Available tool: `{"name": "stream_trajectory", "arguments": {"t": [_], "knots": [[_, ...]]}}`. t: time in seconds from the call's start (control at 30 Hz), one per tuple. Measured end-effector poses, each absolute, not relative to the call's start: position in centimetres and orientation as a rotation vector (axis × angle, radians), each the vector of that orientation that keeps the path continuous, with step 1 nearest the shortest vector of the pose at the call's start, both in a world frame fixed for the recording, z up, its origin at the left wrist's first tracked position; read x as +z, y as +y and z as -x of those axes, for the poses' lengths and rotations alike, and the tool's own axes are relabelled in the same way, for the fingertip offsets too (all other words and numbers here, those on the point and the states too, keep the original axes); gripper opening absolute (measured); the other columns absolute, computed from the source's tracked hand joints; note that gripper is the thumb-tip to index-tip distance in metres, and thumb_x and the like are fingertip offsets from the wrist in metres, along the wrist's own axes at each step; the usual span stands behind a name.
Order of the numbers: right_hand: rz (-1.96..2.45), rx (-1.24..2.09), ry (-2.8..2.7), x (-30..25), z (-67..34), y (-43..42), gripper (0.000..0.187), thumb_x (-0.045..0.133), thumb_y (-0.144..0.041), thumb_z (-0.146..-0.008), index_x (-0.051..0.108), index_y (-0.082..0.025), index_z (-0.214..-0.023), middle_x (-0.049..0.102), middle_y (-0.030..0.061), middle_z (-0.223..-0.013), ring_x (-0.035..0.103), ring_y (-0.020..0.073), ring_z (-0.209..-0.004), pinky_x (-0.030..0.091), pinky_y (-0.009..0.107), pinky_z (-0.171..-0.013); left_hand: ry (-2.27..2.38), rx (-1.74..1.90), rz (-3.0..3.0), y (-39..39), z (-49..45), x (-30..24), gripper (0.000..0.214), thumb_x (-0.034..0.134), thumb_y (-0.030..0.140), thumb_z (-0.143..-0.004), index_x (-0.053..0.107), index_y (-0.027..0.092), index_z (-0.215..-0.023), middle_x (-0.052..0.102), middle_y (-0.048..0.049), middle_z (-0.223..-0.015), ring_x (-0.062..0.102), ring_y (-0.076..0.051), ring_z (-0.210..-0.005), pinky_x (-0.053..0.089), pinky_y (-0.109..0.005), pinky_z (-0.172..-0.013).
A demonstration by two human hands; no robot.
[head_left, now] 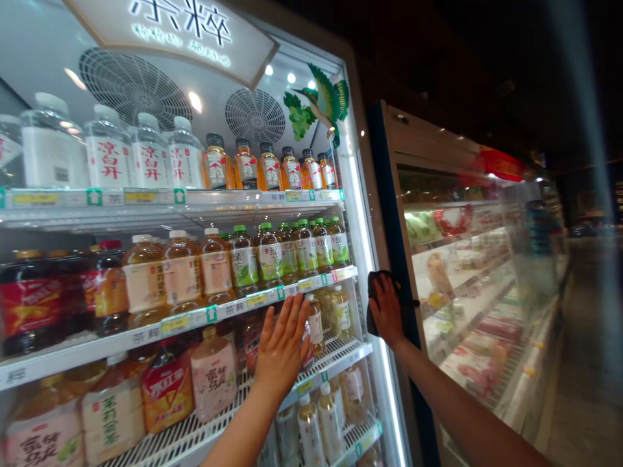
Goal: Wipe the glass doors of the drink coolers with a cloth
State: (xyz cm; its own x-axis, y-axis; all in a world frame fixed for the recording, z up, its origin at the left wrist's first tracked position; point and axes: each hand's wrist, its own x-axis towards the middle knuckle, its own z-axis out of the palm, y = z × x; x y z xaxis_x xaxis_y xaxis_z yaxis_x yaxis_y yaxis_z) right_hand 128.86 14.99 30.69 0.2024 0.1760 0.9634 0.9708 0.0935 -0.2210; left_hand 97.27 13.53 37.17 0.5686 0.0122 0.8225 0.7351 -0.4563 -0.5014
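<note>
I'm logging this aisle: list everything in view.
sign: one, white, top
fridge: one, white, left
bird decal: one, green, upper fridge
water bottles: several, clear, top shelf
dark-capped bottles: six visible, amber, top shelf
white-capped bottles: several, amber, middle
green tea bottles: several, green, middle
red-labelled bottles: several, dark, middle left
large bottles: several, mixed, lower shelves
price tags: many, yellow, shelves
display case: one, greyish, right
wrapped goods: many, mixed, display case
cloth: one, black, fridge edge
left hand: one, before shelves
right hand: one, on cloth

Black cloth, green caps (white-and-green labels)
</note>
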Motion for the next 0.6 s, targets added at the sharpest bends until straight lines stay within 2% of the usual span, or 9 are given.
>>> {"name": "stream_trajectory", "arguments": {"t": [0.1,0.17,0.23,0.33,0.4,0.47,0.53,0.6], "knots": [[1.34,-0.867,-1.163,35.5,-129.1,15.4,0.059,0.032,-0.031,-0.102,0.021,-0.025,-0.16,0.026,0.011,-0.164,0.023,0.0289,-0.151,0.032,0.056,-0.116,-0.608,-0.977,1.851,13.7,-97.4,37.2,0.072,0.044,0.035,-0.098,0.014,0.015,-0.159,0.03,-0.0087,-0.163,0.012,-0.021,-0.155,-0.003,-0.043,-0.128],[1.353,-0.832,-1.116,39.2,-128.1,15.6,0.058,0.028,-0.034,-0.103,0.022,-0.026,-0.159,0.026,0.01,-0.165,0.021,0.0296,-0.152,0.029,0.059,-0.117,-0.609,-0.972,1.848,13.7,-97.6,37.2,0.072,0.045,0.035,-0.097,0.014,0.015,-0.159,0.03,-0.0087,-0.163,0.012,-0.021,-0.155,-0.003,-0.043,-0.129],[1.38,-0.824,-1.134,40.7,-126.1,15.5,0.057,0.026,-0.036,-0.103,0.022,-0.028,-0.159,0.024,0.0085,-0.166,0.017,0.0307,-0.153,0.027,0.062,-0.116,-0.617,-0.959,1.849,13.5,-97.7,37.1,0.073,0.047,0.035,-0.097,0.015,0.015,-0.159,0.029,-0.0082,-0.163,0.011,-0.021,-0.155,-0.003,-0.043,-0.129],[1.379,-0.924,-1.37,37.2,-123.2,14.2,0.055,0.031,-0.036,-0.103,0.029,-0.03,-0.157,0.024,0.006,-0.166,0.016,0.0316,-0.153,0.023,0.062,-0.118,-0.649,-0.939,1.842,13.1,-97.5,36.7,0.075,0.049,0.037,-0.096,0.015,0.014,-0.159,0.028,-0.0071,-0.163,0.007,-0.019,-0.155,-0.005,-0.042,-0.128],[1.288,-1.042,-1.62,33.0,-123.1,13.0,0.053,0.038,-0.033,-0.101,0.036,-0.033,-0.154,0.031,0.0047,-0.163,0.02,0.0314,-0.152,0.019,0.062,-0.12,-0.682,-0.925,1.833,12.7,-96.8,36.3,0.078,0.052,0.041,-0.095,0.015,0.015,-0.159,0.028,-0.0068,-0.163,0.004,-0.019,-0.155,-0.006,-0.043,-0.128],[1.156,-1.128,-1.809,29.8,-124.6,12.4,0.054,0.045,-0.03,-0.098,0.039,-0.037,-0.152,0.041,0.0028,-0.158,0.027,0.03,-0.15,0.02,0.062,-0.12,-0.714,-0.91,1.824,12.3,-95.5,35.9,0.08,0.054,0.045,-0.094,0.015,0.016,-0.159,0.028,-0.0064,-0.163,0.004,-0.02,-0.156,-0.006,-0.045,-0.128],[1.152,-1.113,-1.697,29.4,-126.2,12.8,0.058,0.046,-0.029,-0.098,0.035,-0.035,-0.154,0.041,0.0049,-0.158,0.03,0.0304,-0.149,0.026,0.062,-0.118,-0.741,-0.898,1.81,12.0,-94.0,35.6,0.081,0.054,0.048,-0.093,0.016,0.019,-0.159,0.028,-0.0061,-0.163,0.005,-0.021,-0.156,-0.006,-0.048,-0.128],[1.229,-1.021,-1.408,31.5,-126.2,13.8,0.06,0.041,-0.03,-0.099,0.028,-0.031,-0.158,0.036,0.0083,-0.161,0.028,0.0325,-0.149,0.03,0.063,-0.115,-0.761,-0.892,1.793,11.8,-92.6,35.5,0.082,0.054,0.05,-0.093,0.017,0.019,-0.159,0.028,-0.0067,-0.163,0.005,-0.022,-0.156,-0.004,-0.05,-0.128]]}}
